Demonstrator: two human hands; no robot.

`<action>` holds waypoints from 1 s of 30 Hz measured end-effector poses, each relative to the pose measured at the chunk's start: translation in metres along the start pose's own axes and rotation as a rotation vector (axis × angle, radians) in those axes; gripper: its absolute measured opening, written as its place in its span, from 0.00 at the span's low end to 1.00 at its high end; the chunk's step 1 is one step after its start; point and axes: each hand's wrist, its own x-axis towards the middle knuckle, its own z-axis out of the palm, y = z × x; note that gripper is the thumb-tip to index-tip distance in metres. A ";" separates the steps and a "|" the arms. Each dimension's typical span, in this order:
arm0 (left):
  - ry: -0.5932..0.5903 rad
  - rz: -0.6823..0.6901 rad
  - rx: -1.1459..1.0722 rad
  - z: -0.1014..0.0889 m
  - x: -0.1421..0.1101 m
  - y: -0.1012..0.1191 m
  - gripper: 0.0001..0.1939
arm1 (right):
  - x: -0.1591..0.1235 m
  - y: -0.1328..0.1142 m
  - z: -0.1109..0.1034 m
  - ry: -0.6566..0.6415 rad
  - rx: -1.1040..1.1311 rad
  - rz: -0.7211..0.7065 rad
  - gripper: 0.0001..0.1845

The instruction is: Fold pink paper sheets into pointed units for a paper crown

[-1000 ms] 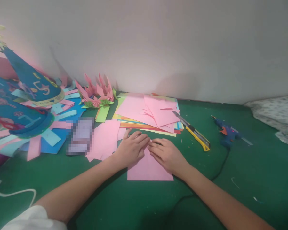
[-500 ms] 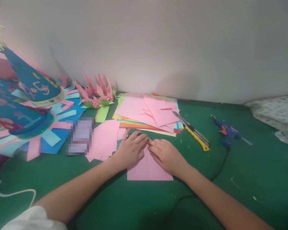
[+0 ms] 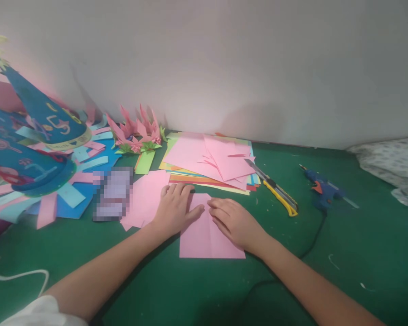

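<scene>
A pink sheet of paper (image 3: 204, 244) lies on the green tabletop in front of me, with a faint upright crease down its middle. My left hand (image 3: 177, 208) rests at the sheet's upper left, its fingers spread and its thumb lying on the paper. At the upper right corner, the bent fingers of my right hand (image 3: 236, 222) are together and pressed onto the sheet near the crease. That corner looks folded in, but the hand covers most of it.
Behind the hands sits a stack of coloured paper (image 3: 190, 156). To the right lie a yellow utility knife (image 3: 275, 190) and a blue glue gun (image 3: 324, 188) with its cord. On the left are more pink sheets (image 3: 146, 199), a pixelated phone (image 3: 114, 194), a pink paper crown (image 3: 136, 131) and blue cone hats (image 3: 41, 108).
My left hand has moved left from the sheet's top middle, its thumb and fingers spreading apart. More of the sheet's top now shows. The right hand stays at the upper right.
</scene>
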 end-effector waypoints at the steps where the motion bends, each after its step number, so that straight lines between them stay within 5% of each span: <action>1: -0.011 -0.007 0.000 0.000 0.000 0.000 0.21 | 0.000 0.000 0.000 0.001 0.003 0.000 0.12; 20: -0.057 -0.080 -0.040 0.000 -0.004 -0.001 0.28 | -0.004 0.000 0.005 0.028 -0.010 0.007 0.13; 26: -0.078 -0.069 -0.111 -0.001 -0.003 0.003 0.12 | -0.003 -0.002 0.004 0.025 -0.016 0.019 0.13; 30: -0.074 -0.070 -0.078 -0.001 -0.003 0.002 0.18 | -0.003 -0.001 0.003 0.044 -0.023 0.001 0.13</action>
